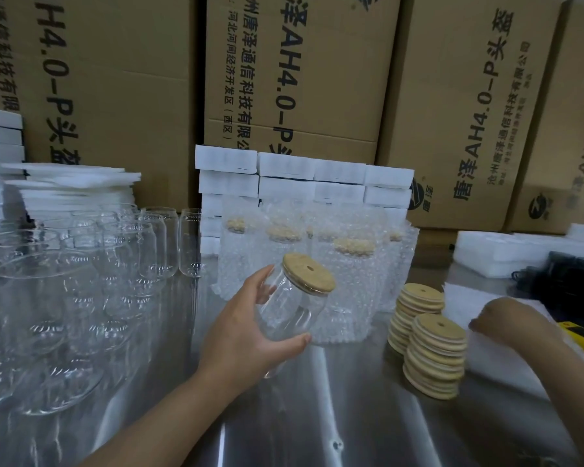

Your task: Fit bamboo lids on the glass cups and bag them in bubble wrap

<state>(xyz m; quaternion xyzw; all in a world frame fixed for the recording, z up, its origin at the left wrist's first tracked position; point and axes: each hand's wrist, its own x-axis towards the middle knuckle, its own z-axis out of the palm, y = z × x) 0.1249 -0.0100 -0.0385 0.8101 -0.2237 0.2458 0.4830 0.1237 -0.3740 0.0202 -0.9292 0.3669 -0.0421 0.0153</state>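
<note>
My left hand point(246, 332) grips a clear glass cup point(292, 310) above the steel table, tilted to the right. A round bamboo lid point(309, 272) with a small hole sits on its mouth. My right hand point(506, 321) rests on a white stack of bubble-wrap bags point(466, 298) at the right, fingers curled down onto it; whether it pinches a bag I cannot tell. Two stacks of loose bamboo lids point(434, 355) stand between my hands. Several lidded cups wrapped in bubble wrap point(351, 264) stand behind the held cup.
Many bare glass cups point(81, 281) crowd the left of the steel table point(317, 416). White foam blocks point(300, 176) are stacked at the back and left. Cardboard boxes point(300, 79) form a wall behind. A black object point(573, 284) lies far right.
</note>
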